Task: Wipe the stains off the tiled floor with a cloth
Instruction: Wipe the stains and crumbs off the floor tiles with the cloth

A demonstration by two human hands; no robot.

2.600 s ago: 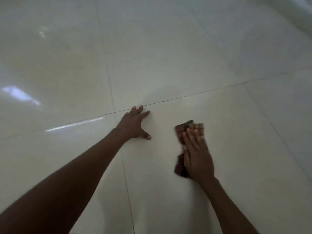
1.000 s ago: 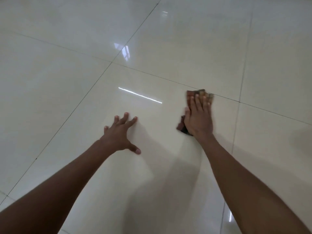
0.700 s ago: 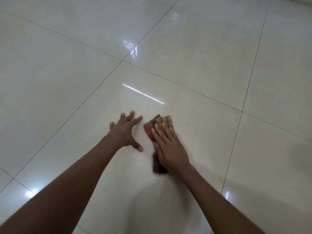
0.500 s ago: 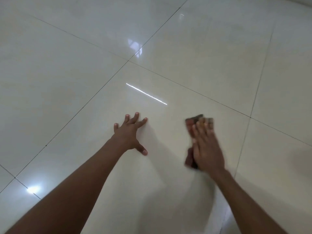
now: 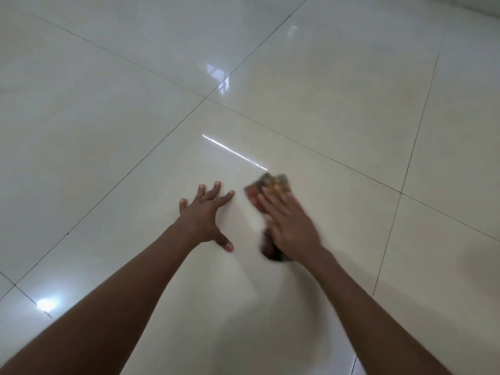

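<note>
Leftward-slid right hand (image 5: 290, 226) fingers (image 5: 270, 203) press cloth (image 5: 266, 185) flat.

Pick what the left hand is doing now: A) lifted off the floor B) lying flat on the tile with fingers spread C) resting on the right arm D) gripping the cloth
B: the left hand lies spread on the tiled floor, apart from the cloth under the right hand.

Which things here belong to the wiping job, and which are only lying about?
Job:
- folded brown patterned cloth, blurred, pressed under flat right hand
- glossy cream tiled floor
- left hand, spread on the floor

Lying about:
- nothing else visible
</note>
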